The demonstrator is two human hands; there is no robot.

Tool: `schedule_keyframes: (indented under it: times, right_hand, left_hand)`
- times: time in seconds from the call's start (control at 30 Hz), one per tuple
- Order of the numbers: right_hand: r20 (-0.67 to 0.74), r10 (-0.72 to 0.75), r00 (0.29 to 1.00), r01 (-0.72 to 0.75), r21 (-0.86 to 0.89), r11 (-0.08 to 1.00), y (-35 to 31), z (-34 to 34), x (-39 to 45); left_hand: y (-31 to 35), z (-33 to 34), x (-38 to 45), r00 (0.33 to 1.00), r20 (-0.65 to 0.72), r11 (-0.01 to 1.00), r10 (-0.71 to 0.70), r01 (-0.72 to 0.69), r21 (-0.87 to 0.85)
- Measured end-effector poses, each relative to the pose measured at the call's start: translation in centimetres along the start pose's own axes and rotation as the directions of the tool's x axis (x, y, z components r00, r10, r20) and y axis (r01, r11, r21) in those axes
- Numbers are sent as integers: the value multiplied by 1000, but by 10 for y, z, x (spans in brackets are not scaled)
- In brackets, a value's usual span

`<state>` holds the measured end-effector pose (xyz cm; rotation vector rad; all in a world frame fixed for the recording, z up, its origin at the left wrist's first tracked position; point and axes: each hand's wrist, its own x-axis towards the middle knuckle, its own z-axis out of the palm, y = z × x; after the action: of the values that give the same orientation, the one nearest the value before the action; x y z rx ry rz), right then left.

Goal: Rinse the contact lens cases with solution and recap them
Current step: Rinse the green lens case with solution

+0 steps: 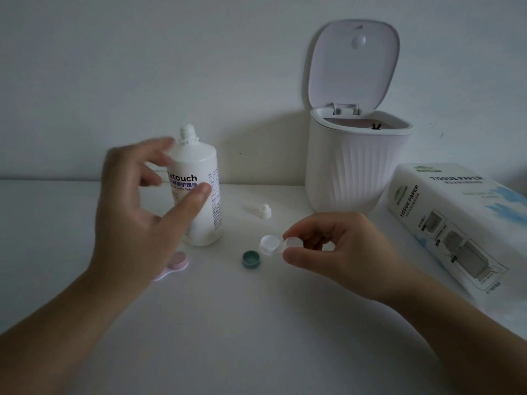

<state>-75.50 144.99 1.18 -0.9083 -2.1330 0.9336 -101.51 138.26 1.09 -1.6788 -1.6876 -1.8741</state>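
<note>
Pinching the clear case [272, 244] at its 3 o'clock well: right grip [322, 246], thumb below, fingers above, low over the bench [256, 323]. Spreading wide and holding nothing: left grip [148, 201], blurred, reaching at the bottle [199, 189]. Standing upright, uncapped, at 1 o'clock just beyond the left grip, long axis vertical, so likely being taken next for rinsing. Lying at 9 o'clock of the case: green cap [251, 258]. Peeking out under the left wrist: pink case [176, 265].
</note>
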Motion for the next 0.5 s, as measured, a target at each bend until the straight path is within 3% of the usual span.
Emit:
schedule_keyframes:
  times: [0.13,0.27,0.37,0.5]
  right_hand:
    - [-2,-7,1000,7,-7,1000,0,0,0]
    - [-11,-18,1000,18,9,1000,0,1,0]
    - [11,-23,1000,23,-7,1000,-2,1,-1]
    - [34,-30,999,31,-15,999,-2,2,-1]
  left_hand:
    - [20,13,-17,930,330,986,163,-141,-89]
    - [18,21,-24,798,603,997,-1,49,-63]
    - [13,23,-26,729,683,992,-50,113,-48]
    - [13,27,-27,708,706,984,-35,146,-98]
